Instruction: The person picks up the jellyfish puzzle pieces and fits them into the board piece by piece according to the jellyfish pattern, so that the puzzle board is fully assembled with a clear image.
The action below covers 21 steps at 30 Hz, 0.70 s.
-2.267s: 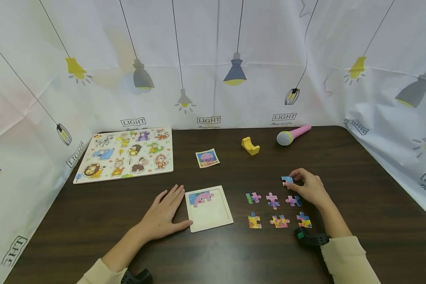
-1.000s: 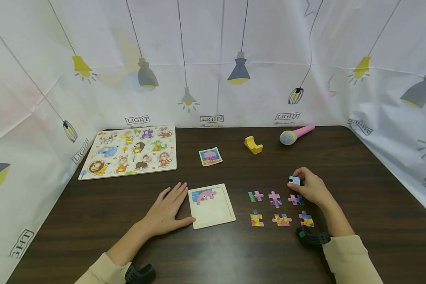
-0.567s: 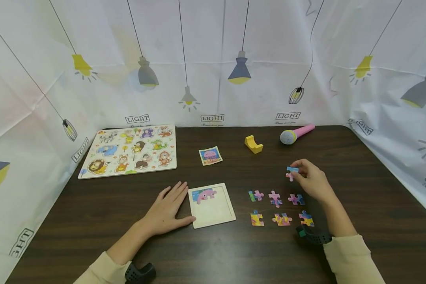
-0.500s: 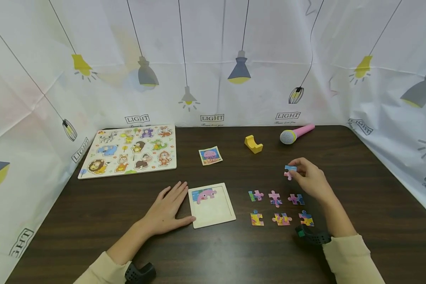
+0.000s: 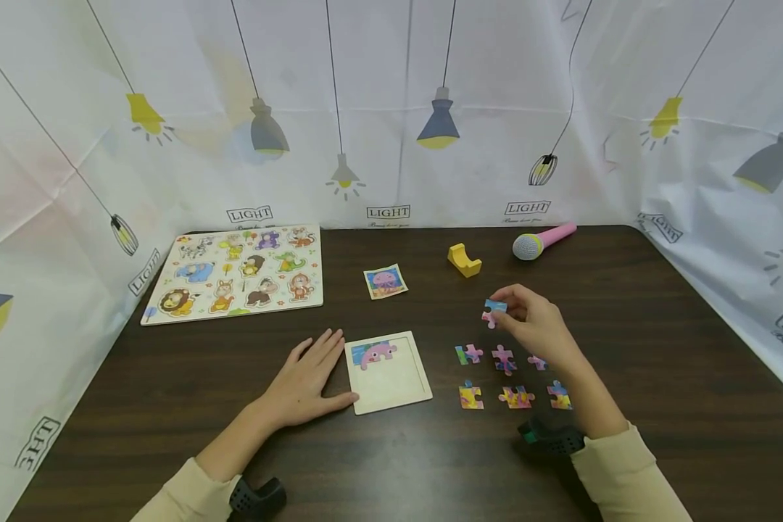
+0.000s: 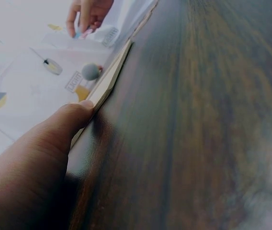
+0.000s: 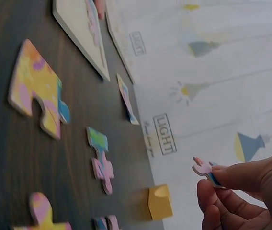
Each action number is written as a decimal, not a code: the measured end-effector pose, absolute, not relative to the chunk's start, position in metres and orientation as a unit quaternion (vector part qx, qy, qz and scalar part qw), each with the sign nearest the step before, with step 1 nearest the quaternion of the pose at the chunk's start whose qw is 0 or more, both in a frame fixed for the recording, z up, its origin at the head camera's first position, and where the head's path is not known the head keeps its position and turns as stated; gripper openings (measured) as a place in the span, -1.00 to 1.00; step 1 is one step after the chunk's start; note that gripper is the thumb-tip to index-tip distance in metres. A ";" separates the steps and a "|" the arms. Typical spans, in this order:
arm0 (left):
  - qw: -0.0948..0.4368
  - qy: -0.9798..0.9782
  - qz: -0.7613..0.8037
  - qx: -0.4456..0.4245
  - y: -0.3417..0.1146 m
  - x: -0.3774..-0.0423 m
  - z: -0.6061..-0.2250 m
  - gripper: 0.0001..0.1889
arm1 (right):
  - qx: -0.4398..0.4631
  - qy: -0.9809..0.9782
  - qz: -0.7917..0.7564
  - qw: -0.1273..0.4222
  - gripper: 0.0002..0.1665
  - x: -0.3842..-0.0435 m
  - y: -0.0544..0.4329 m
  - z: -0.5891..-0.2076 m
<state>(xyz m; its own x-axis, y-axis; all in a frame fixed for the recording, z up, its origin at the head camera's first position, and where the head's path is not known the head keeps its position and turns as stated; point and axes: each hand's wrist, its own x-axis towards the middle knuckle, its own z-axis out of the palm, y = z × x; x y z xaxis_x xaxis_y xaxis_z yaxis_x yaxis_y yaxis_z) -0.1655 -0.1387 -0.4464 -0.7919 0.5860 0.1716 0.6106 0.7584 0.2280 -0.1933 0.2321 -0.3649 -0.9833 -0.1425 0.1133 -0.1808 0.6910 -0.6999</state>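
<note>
My right hand (image 5: 536,324) pinches a blue and pink jigsaw piece (image 5: 494,313) between thumb and fingers, above the far side of the loose pieces. In the right wrist view that puzzle piece (image 7: 206,171) is raised off the table, pink knob outward. My left hand (image 5: 308,384) lies flat with fingers spread, its thumb touching the left edge of a square wooden puzzle tray (image 5: 391,391). Joined pieces showing a pink animal (image 5: 375,354) fill the tray's upper left corner. Between tray and right arm, several loose jigsaw pieces (image 5: 504,359) lie in two rows.
A picture card of a pink jellyfish (image 5: 386,281) lies behind the tray. Farther right are a yellow curved block (image 5: 464,261) and a pink toy microphone (image 5: 543,242). A large animal peg board (image 5: 235,274) sits at back left. A printed white cloth (image 5: 378,109) hangs behind the table.
My right hand has turned the blue and pink piece over, picture side showing again, and carried it left toward the tray. The left hand stays on the tray's edge.
</note>
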 end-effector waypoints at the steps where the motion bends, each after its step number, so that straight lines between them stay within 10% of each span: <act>1: 0.044 -0.937 -0.137 -0.319 -0.139 -0.166 -0.446 -0.02 | 0.091 -0.919 0.384 0.021 -0.71 -0.192 0.229 -0.366; 21: 0.024 -0.939 -0.129 -0.317 -0.138 -0.168 -0.443 -0.01 | 0.186 -0.906 0.381 -0.025 -0.77 -0.192 0.155 -0.385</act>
<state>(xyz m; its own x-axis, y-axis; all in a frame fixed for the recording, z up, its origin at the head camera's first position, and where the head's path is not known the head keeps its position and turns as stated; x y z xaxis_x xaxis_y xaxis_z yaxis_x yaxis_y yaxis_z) -0.1680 -0.1381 -0.4428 -0.7983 0.5887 0.1273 0.6012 0.7661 0.2274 -0.1925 0.1553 -0.3852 -0.9298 -0.3551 0.0969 -0.3177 0.6413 -0.6984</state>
